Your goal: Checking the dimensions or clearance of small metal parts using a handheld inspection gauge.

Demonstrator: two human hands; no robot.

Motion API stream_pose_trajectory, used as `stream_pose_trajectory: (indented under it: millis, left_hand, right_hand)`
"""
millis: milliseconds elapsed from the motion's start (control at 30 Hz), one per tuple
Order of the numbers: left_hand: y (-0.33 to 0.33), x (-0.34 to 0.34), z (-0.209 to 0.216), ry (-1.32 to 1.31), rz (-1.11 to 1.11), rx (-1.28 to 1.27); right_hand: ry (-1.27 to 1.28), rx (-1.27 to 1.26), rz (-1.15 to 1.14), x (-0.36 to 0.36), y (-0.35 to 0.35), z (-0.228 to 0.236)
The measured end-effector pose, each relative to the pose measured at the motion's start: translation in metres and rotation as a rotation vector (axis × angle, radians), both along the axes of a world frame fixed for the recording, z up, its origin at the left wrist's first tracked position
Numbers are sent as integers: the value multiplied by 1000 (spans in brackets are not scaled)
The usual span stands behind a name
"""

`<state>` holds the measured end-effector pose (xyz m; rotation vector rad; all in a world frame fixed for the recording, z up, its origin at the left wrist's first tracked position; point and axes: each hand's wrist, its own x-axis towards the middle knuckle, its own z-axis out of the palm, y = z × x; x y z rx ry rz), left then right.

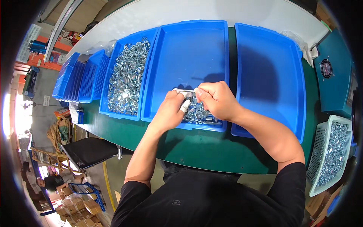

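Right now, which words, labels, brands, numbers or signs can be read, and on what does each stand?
None can be read clearly.
White poster, upper left: print too small.
White label, lower down: too small and blurred.
Small mark on the black shirt: too small.

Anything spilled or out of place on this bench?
No spill visible; the nearest metal parts lie inside the middle blue tray. Slightly odd: crumpled plastic beside the right blue tray at its far right corner, possibly stray wrapping.
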<state>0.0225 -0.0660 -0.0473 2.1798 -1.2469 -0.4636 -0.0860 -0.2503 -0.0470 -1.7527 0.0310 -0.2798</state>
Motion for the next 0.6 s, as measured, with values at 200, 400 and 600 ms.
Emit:
stream_pose_trajectory:
  millis: [200, 400, 600]
  left_hand:
    - [6, -2, 10, 97, 145, 53]
    - [12, 12, -2, 10, 120, 122]
    - [17, 8, -6, 267, 187, -123]
  right_hand:
    - [26, 74, -4, 1, 0, 2]
    - [37, 31, 25, 0, 4, 0]
    - [55, -8, 51, -1, 4, -3]
